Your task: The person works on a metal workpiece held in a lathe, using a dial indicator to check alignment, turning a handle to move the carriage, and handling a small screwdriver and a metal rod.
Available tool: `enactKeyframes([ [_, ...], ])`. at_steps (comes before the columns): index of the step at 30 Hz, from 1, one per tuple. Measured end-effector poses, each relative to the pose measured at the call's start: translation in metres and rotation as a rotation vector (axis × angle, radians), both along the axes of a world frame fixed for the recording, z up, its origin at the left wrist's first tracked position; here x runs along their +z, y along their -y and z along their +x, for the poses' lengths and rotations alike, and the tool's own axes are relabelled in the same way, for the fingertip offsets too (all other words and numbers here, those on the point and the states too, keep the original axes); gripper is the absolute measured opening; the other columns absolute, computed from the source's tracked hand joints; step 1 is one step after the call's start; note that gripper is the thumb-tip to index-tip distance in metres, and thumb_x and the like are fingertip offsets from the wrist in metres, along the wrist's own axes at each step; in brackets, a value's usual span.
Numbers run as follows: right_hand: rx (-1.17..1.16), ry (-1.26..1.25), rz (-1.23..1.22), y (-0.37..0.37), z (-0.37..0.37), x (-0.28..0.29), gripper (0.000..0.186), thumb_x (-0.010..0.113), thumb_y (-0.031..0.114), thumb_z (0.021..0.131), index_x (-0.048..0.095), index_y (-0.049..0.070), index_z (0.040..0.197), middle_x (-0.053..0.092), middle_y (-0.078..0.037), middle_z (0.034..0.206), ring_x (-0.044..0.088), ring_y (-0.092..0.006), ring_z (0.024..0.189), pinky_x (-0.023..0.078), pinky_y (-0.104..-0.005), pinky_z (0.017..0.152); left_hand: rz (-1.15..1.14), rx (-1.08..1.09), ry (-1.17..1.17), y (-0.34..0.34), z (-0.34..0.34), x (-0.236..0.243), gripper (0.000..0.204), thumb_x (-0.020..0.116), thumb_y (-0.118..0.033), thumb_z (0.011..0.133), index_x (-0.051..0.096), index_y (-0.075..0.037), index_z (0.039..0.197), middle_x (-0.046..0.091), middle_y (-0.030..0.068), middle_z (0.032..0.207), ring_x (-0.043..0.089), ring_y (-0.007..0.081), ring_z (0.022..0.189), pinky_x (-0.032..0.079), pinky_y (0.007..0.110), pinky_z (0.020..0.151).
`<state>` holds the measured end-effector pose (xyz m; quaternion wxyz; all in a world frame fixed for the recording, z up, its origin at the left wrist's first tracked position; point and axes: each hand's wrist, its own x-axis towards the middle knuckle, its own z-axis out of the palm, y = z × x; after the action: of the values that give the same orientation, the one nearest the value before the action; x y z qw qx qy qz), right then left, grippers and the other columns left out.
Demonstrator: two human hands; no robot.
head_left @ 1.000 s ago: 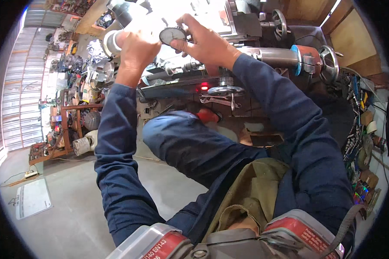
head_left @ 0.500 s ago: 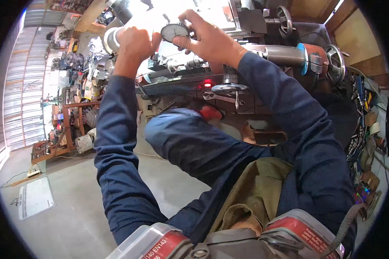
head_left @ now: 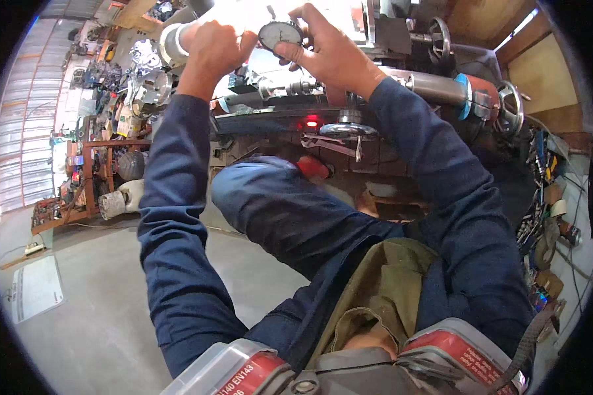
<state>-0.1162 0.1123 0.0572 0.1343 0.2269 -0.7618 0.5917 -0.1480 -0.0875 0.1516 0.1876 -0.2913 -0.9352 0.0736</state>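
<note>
My right hand (head_left: pixel 333 56) grips a round dial gauge (head_left: pixel 277 31), white-faced with a knurled rim and a short stem on top, with its thumb lying over the lower face. My left hand (head_left: pixel 214 49) is curled just left of the gauge, beside a pale metal cylinder (head_left: pixel 171 46); what its fingers hold is hidden and washed out by glare. Both hands are over a metal machine with a steel barrel (head_left: pixel 431 89), a rust-coloured housing with a blue ring (head_left: pixel 485 97), and a chrome handwheel (head_left: pixel 349 130) below my right wrist.
Two more handwheels (head_left: pixel 510 108) sit at the right, one higher up. A red light (head_left: pixel 311 123) glows on the machine above wrenches (head_left: pixel 326 145). Cluttered shelving (head_left: pixel 89 181) lines the left, a white board (head_left: pixel 36 289) lies lower left, and tools and cables (head_left: pixel 550 197) crowd the right.
Both hands have moved upward in the picture, and the dial gauge has shifted up and to the right. My right hand still grips it.
</note>
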Motion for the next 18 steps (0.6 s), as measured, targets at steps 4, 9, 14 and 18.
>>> enactKeyframes([
  [4,0.023,0.071,0.122,-0.020,0.010,0.019,0.065,0.067,0.032,0.091,0.029,0.004,0.137,0.062,-0.023,0.116,0.067,-0.0244,0.097,0.053,-0.0376,0.084,0.621,0.040,-0.076,-0.001,0.020,-0.004,0.049,0.046,-0.043,0.096,0.068,0.000,0.091,0.068,0.0207,0.078,0.066,0.0380,0.072,0.050,0.043,0.070],
  [9,-0.497,-0.304,0.542,-0.156,0.077,0.059,0.029,0.057,0.024,0.096,0.061,0.001,0.112,0.067,-0.013,0.111,0.060,-0.0218,0.105,0.049,-0.0363,0.089,1.575,0.186,-0.129,0.039,0.077,-0.064,0.027,0.044,-0.022,0.100,0.060,-0.002,0.092,0.053,0.0036,0.069,0.050,0.0098,0.054,0.041,0.023,0.047],
  [14,-0.913,0.235,0.865,-0.321,0.131,0.040,0.030,0.052,0.017,0.099,0.061,0.003,0.123,0.062,-0.010,0.124,0.057,-0.0204,0.117,0.042,-0.0323,0.100,1.396,0.275,-0.550,0.018,0.105,-0.075,0.030,0.045,-0.021,0.100,0.057,0.000,0.083,0.053,0.0045,0.066,0.054,0.0125,0.058,0.045,0.027,0.055],
  [18,-0.708,0.119,0.587,-0.345,0.143,0.003,0.032,0.057,0.014,0.095,0.061,0.005,0.125,0.065,-0.009,0.119,0.059,-0.0187,0.110,0.045,-0.0325,0.096,2.309,0.290,0.004,-0.044,0.141,-0.127,0.016,0.048,-0.011,0.092,0.055,-0.001,0.084,0.050,0.0025,0.060,0.048,0.0118,0.048,0.040,0.027,0.045],
])
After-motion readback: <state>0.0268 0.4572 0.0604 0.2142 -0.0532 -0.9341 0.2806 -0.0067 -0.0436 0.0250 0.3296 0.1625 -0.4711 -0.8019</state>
